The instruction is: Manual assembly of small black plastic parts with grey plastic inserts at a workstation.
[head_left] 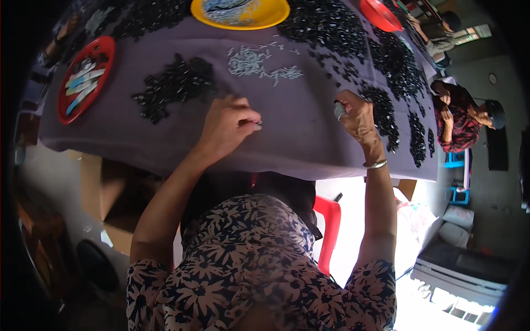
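Note:
My left hand (pixel 226 128) is closed in a pinch above the cloth. Whatever sits between its fingertips is too small to name. To the right, my right hand (pixel 358 117) is curled shut, with a bunch of small pale sticks (pixel 339 111) showing between thumb and fingers. Beyond and between the hands lies a loose pile of similar pale sticks (pixel 247 62). A heap of small shiny black pieces (pixel 175 83) is just beyond my left hand. More black pieces (pixel 381 110) spread beside and past my right hand.
A grey cloth covers the table (pixel 298 143). At the left stands a red tray (pixel 113 49) with pale-handled tools. A yellow basin (pixel 284 17) of sticks and a red bowl (pixel 386 22) are at the far side. Other people (pixel 461 118) sit around the table.

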`<act>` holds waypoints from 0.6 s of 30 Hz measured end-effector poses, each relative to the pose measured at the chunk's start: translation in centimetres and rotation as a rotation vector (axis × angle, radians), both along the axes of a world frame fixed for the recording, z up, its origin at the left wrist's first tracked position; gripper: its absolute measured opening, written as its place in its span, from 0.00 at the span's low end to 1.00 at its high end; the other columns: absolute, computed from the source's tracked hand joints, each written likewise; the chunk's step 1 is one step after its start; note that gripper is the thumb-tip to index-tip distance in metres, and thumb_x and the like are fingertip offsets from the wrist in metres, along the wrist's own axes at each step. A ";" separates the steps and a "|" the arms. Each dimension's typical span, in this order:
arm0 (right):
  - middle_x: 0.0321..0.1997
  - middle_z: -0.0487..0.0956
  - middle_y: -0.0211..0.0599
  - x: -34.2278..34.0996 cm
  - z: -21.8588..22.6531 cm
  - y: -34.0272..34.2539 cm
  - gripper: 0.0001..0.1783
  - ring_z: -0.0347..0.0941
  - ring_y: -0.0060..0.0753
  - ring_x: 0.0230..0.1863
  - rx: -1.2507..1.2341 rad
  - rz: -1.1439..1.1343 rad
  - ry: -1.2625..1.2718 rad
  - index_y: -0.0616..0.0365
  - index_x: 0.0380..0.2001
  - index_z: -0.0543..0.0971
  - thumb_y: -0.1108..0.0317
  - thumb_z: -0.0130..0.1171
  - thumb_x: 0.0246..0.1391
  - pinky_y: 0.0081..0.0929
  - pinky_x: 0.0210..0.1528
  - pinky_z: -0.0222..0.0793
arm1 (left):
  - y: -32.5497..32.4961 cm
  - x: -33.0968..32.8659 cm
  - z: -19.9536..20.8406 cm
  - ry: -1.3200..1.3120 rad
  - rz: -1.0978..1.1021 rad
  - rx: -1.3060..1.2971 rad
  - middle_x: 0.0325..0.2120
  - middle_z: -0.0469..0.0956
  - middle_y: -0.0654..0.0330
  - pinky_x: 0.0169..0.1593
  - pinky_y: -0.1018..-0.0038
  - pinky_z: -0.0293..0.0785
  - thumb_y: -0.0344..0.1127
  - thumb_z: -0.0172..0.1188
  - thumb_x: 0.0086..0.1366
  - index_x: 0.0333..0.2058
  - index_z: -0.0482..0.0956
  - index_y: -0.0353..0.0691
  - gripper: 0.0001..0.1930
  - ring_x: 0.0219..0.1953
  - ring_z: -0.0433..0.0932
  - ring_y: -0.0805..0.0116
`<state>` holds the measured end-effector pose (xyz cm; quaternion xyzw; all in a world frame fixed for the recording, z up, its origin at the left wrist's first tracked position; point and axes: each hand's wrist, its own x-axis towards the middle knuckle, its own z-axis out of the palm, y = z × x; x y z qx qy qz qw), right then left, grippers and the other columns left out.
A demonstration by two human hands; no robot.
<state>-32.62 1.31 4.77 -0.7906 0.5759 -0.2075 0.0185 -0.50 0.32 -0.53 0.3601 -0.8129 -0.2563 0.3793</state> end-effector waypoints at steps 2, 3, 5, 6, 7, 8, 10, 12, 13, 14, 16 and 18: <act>0.26 0.78 0.25 2.6 -0.2 0.6 0.08 0.72 0.15 0.28 0.196 -0.039 -0.450 0.60 0.31 0.76 0.82 0.63 0.48 0.15 0.34 0.68 | -0.2 -0.2 -0.1 -0.002 0.005 0.008 0.26 0.77 0.67 0.42 0.66 0.65 0.33 0.69 0.48 0.27 0.84 0.44 0.06 0.35 0.74 0.64; 0.28 0.75 0.20 4.0 -0.4 0.9 0.07 0.69 0.10 0.32 0.305 0.043 -0.642 0.59 0.32 0.77 0.82 0.62 0.53 0.13 0.36 0.67 | -0.1 -0.2 -0.1 0.005 0.002 -0.013 0.26 0.77 0.67 0.43 0.68 0.65 0.33 0.69 0.49 0.28 0.84 0.44 0.06 0.35 0.74 0.66; 0.30 0.76 0.21 6.6 -0.4 1.0 0.07 0.70 0.10 0.32 0.364 0.091 -0.735 0.59 0.33 0.77 0.82 0.62 0.53 0.13 0.37 0.67 | -0.3 -0.5 -0.3 -0.016 -0.006 -0.037 0.26 0.77 0.68 0.45 0.69 0.64 0.35 0.70 0.50 0.28 0.84 0.45 0.06 0.35 0.73 0.68; 0.31 0.76 0.22 7.5 -0.6 1.1 0.07 0.70 0.11 0.33 0.404 0.120 -0.818 0.59 0.33 0.77 0.82 0.62 0.53 0.13 0.38 0.67 | -0.2 -0.5 -0.3 -0.024 0.005 -0.027 0.26 0.77 0.68 0.45 0.69 0.64 0.35 0.70 0.50 0.28 0.84 0.45 0.06 0.35 0.73 0.68; 0.33 0.77 0.24 8.1 -0.9 1.0 0.08 0.71 0.12 0.35 0.441 0.204 -0.853 0.60 0.35 0.77 0.82 0.63 0.53 0.14 0.40 0.68 | -0.1 -0.5 -0.3 -0.015 0.007 -0.036 0.26 0.76 0.69 0.45 0.69 0.64 0.35 0.69 0.50 0.28 0.84 0.45 0.06 0.35 0.73 0.68; 0.33 0.77 0.24 8.8 -1.1 0.9 0.08 0.71 0.12 0.35 0.451 0.212 -0.854 0.60 0.35 0.77 0.82 0.63 0.53 0.14 0.40 0.68 | -0.1 -0.6 -0.3 -0.003 0.010 -0.047 0.26 0.76 0.69 0.45 0.69 0.64 0.35 0.69 0.50 0.28 0.84 0.46 0.06 0.36 0.73 0.68; 0.33 0.77 0.23 10.3 -1.0 0.8 0.08 0.71 0.13 0.35 0.385 0.256 -0.632 0.61 0.37 0.78 0.81 0.63 0.53 0.14 0.40 0.69 | -0.1 -0.4 -0.6 -0.001 0.015 -0.032 0.27 0.76 0.69 0.45 0.69 0.64 0.35 0.70 0.50 0.29 0.84 0.46 0.07 0.36 0.73 0.68; 0.31 0.77 0.26 11.6 0.2 1.1 0.10 0.72 0.16 0.33 0.349 0.279 -0.533 0.62 0.38 0.79 0.83 0.63 0.51 0.16 0.37 0.69 | 0.0 -0.2 -0.5 -0.024 0.027 -0.035 0.27 0.75 0.69 0.45 0.68 0.63 0.34 0.70 0.50 0.29 0.84 0.45 0.07 0.36 0.72 0.68; 0.30 0.77 0.29 12.0 0.6 1.3 0.12 0.73 0.19 0.32 0.299 0.287 -0.453 0.62 0.37 0.80 0.84 0.62 0.49 0.18 0.35 0.69 | 0.0 -0.2 -0.5 -0.022 0.032 -0.031 0.27 0.75 0.69 0.45 0.68 0.63 0.34 0.70 0.50 0.29 0.84 0.45 0.07 0.36 0.72 0.68; 0.30 0.77 0.31 12.3 0.9 1.4 0.13 0.73 0.21 0.30 0.247 0.292 -0.372 0.62 0.37 0.80 0.86 0.62 0.47 0.19 0.33 0.69 | 0.0 -0.2 -0.5 -0.020 0.024 -0.029 0.27 0.75 0.68 0.45 0.68 0.63 0.34 0.70 0.49 0.29 0.83 0.44 0.07 0.36 0.72 0.67; 0.29 0.77 0.33 12.7 1.0 1.5 0.14 0.73 0.23 0.30 0.218 0.307 -0.362 0.62 0.37 0.80 0.86 0.61 0.45 0.21 0.33 0.69 | 0.0 -0.2 -0.4 -0.017 0.020 -0.025 0.27 0.75 0.68 0.45 0.68 0.63 0.34 0.70 0.49 0.29 0.83 0.44 0.07 0.36 0.72 0.67; 0.29 0.76 0.35 13.0 1.1 1.6 0.15 0.73 0.26 0.29 0.190 0.324 -0.355 0.62 0.37 0.80 0.87 0.60 0.44 0.22 0.32 0.69 | 0.1 -0.2 -0.4 -0.013 0.018 -0.013 0.27 0.75 0.68 0.45 0.68 0.63 0.34 0.69 0.49 0.27 0.82 0.43 0.06 0.36 0.72 0.67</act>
